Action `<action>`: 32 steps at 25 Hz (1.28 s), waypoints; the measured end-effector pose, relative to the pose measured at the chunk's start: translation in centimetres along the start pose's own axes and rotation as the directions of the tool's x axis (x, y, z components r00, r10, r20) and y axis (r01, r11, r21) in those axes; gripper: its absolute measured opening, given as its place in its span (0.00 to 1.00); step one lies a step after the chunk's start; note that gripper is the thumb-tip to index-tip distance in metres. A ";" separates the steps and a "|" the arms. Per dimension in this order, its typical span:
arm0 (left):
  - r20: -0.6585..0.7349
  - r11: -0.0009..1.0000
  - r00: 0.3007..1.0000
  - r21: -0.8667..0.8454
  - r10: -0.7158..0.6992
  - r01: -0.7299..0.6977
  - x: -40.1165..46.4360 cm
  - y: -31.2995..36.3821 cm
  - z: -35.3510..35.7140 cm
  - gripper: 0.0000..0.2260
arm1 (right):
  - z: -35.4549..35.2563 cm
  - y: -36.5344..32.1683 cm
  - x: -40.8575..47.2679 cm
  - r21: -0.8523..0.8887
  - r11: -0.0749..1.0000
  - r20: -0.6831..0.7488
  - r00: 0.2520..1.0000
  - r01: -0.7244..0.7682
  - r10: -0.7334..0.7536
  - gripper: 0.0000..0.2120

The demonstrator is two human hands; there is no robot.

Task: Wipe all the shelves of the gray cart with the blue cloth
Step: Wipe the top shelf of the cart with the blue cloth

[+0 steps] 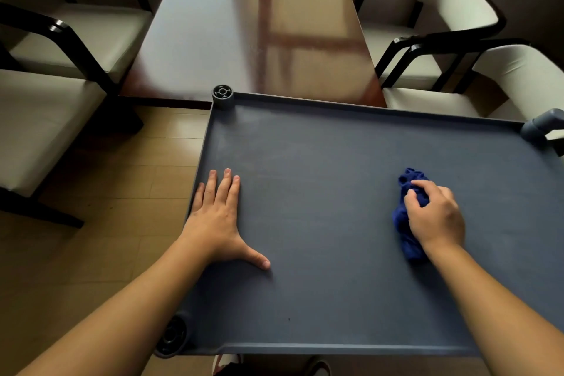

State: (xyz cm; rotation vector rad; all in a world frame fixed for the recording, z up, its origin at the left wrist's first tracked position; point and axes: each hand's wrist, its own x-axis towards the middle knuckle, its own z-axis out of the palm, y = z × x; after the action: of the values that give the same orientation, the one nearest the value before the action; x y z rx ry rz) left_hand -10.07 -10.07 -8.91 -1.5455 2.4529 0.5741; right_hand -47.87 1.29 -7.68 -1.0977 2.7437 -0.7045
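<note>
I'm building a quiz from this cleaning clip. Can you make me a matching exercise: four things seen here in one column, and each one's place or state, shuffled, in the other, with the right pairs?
Column one:
1. left hand
2. right hand
3. blue cloth
4. wooden table

Column two:
A. bunched up on the right part of the top shelf
B. beyond the far rim of the gray cart
C. flat, fingers spread, by the shelf's left rim
D. closed around the cloth

Pairs: 1-C, 2-D, 3-A, 4-B
</note>
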 end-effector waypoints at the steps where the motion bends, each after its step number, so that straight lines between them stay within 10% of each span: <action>1: -0.001 1.000 1.000 -0.002 0.002 -0.002 0.0 0.0 0.0 0.84 | 0.0 -1.6 -0.1 0.071 0.997 -0.022 1.000 0.020 -0.018 0.12; 9: -0.019 0.999 0.999 -0.005 0.044 -0.044 -0.3 -0.3 0.4 0.80 | 4.6 -19.4 -0.8 0.460 0.829 -0.100 0.946 0.318 -0.308 0.14; 16: -0.031 0.999 0.999 0.018 0.037 -0.037 -0.1 -0.3 0.7 0.79 | 14.2 -26.0 -2.7 -0.149 0.782 0.358 0.770 0.605 -0.528 0.29; 32: -0.053 0.999 0.998 -0.015 0.033 -0.034 0.7 0.4 0.6 0.79 | 14.8 -20.7 2.4 -0.238 0.706 0.170 0.744 0.667 -0.646 0.17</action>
State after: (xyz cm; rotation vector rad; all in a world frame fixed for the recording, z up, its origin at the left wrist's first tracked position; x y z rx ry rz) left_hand -10.77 -10.25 -9.57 -1.5477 2.5237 0.5672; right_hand -32.80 -19.09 -11.25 -2.1781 2.3912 -0.2924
